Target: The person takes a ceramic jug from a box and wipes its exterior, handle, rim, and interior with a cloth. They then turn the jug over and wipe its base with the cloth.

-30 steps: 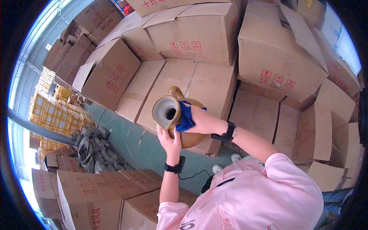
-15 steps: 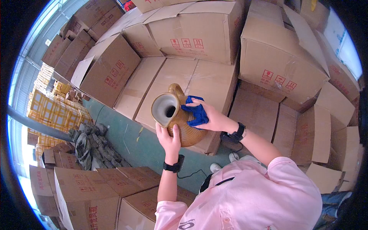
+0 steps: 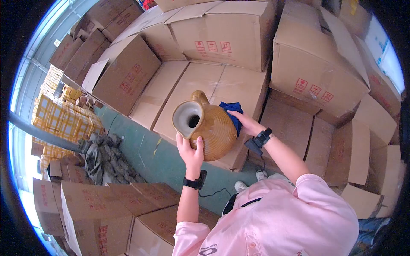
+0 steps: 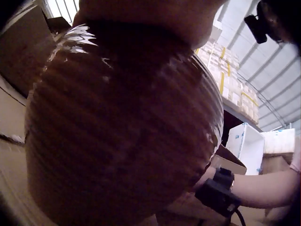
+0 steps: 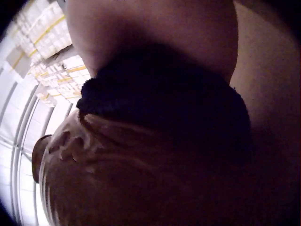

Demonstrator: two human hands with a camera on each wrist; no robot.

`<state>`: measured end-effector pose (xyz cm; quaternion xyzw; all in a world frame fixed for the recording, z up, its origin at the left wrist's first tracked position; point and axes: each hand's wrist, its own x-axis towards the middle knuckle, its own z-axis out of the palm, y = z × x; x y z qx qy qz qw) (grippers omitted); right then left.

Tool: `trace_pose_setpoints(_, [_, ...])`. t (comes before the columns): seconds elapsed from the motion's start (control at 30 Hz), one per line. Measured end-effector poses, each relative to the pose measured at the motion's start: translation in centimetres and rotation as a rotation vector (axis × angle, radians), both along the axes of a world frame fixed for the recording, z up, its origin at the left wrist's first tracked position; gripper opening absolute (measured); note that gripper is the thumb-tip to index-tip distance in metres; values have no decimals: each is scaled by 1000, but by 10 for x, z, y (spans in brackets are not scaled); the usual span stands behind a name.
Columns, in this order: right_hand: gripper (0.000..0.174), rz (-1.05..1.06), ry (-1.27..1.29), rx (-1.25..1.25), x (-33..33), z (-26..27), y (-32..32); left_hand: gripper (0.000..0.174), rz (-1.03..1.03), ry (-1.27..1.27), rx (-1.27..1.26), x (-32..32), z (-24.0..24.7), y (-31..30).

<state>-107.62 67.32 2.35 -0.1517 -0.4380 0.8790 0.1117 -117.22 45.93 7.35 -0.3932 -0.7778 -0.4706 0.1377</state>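
Note:
A brown glazed jug (image 3: 215, 134) with a ribbed body, a pale inside and a looped handle (image 3: 199, 96) is held tilted, mouth to the left in the head view. My left hand (image 3: 190, 156) grips it by the neck, thumb on the outside below the rim. With my right hand (image 3: 248, 124) I hold a dark blue cloth (image 3: 232, 109) against the lower body, near the base. Ribs on the jug (image 4: 122, 132) fill the left wrist view. Up close in the right wrist view, the cloth (image 5: 164, 99) lies on the glaze beside a raised relief; the fingertips are hidden.
Large cardboard boxes (image 3: 222, 38) surround the spot, and low ones (image 3: 192, 85) lie beneath the jug. An open box (image 3: 348, 149) stands to the right. At left are a grey pole (image 3: 42, 132), grey-green sheeting (image 3: 109, 158) and yellow-white packs (image 3: 68, 123).
My right hand and the blue cloth have moved from near the jug's neck, down along its body towards the base. The left hand keeps its grip at the neck.

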Motion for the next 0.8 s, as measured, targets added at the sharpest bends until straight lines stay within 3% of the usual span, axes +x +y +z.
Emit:
trace_pose_setpoints(0.1, [47,-8,22,-240,5,-12,-12,43,-5,-2,6,0,2,1])
trace_pose_setpoints(0.27, [43,-8,37,-318,17,-18,-21,46,-47,-17,-12,-6,0,-4])
trace_pose_setpoints(0.43, [39,-98,45,-359,33,-18,-39,43,-221,-152,-33,-33,-10,-12])
trace_pose_setpoints(0.5, [38,-115,62,-289,39,-16,-49,42,-265,-152,-41,-39,-4,-13])
trace_pose_setpoints(0.6, [36,-166,94,-184,44,-14,-68,42,-388,-350,6,-49,5,-12])
trace_pose_setpoints(0.8, [48,-149,-36,128,51,6,-75,40,-382,-173,-103,-66,13,-13])
